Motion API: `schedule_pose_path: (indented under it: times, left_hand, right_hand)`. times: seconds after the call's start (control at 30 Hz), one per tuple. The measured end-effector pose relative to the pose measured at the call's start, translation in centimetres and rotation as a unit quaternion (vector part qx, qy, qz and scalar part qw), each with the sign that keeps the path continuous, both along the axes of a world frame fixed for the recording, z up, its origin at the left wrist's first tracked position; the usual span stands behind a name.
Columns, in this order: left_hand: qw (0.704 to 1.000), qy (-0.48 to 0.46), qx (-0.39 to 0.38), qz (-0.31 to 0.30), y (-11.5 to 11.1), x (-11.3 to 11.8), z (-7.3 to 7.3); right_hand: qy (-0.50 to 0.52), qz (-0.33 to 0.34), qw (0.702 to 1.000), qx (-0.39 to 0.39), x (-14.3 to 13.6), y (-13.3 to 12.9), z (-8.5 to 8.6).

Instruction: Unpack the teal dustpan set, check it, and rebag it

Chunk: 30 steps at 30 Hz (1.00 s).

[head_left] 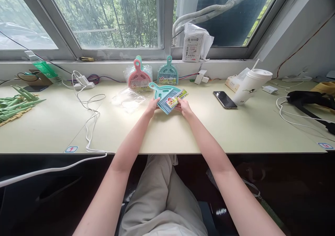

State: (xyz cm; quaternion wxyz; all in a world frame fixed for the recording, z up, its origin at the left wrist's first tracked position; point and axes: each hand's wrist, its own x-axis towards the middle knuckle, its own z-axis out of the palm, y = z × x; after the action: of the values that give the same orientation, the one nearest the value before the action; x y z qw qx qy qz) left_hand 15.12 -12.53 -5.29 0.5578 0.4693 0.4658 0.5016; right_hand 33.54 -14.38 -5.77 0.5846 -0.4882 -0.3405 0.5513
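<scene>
Both hands meet over the middle of the pale desk (235,131), holding a teal mini dustpan and brush set (167,97) between them; the left hand (152,107) grips the set's near left edge, fingers curled under it and thumb on top; the right hand (184,107) pinches the near right edge at the colourful paper label (178,98), fingers closed on the card; the set sits tilted, handle pointing far and left, bristles toward the near side, so it lies between the two sets of fingertips and just beyond the palms.

Just left of the left hand lies an empty clear plastic bag (128,99); farther back, against the wall under the window, stand a pink dustpan set (139,76) in its wrapper and a second teal dustpan set (168,73); to the right lie a dark phone (224,99) and a white lidded cup (251,86) with a straw; a white cable (89,113) trails across the left of the desk, and green strips (15,103) are heaped at the far left.
</scene>
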Motion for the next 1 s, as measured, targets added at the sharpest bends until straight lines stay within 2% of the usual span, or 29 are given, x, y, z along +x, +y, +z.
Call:
schedule_pose_path:
  times: [0.13,0.27,0.4,0.5,0.67,0.77,0.83,0.9,1.0]
  left_hand:
    - [0.999,0.005,-0.016,0.047,1.0,-1.0,-0.1]
    - [0.998,0.018,-0.016,0.056,1.2,-1.5,-0.3]
    - [0.998,0.026,-0.018,0.059,0.9,-1.5,-0.2]
    - [0.999,0.036,-0.016,0.038,0.6,-1.3,-0.1]
    - [0.998,0.057,-0.012,0.006,0.3,-0.9,-0.1]
    - [0.998,0.064,-0.01,-0.015,0.0,-0.6,-0.1]
    - [0.998,0.064,-0.002,-0.028,-0.2,-0.3,-0.2]
    - [0.997,0.065,0.012,-0.039,-0.3,0.0,-0.3]
    - [0.994,0.067,0.061,-0.056,-0.4,0.4,-0.5]
  right_hand:
    - [-0.055,0.002,0.997,-0.057,0.5,0.3,-0.1]
    - [-0.066,-0.079,0.994,-0.047,1.8,0.7,0.1]
    - [0.024,-0.186,0.982,0.002,3.4,1.2,0.4]
    - [0.094,-0.234,0.968,0.008,4.8,1.3,0.4]
    - [0.083,-0.216,0.973,-0.01,6.2,1.1,-0.1]
    - [0.002,-0.195,0.981,-0.017,5.3,1.1,0.0]
    - [-0.118,-0.197,0.973,0.015,4.1,0.8,0.3]
    - [-0.278,-0.191,0.937,0.097,2.6,0.3,0.5]
    - [-0.476,-0.117,0.845,0.212,0.3,-0.8,0.5]
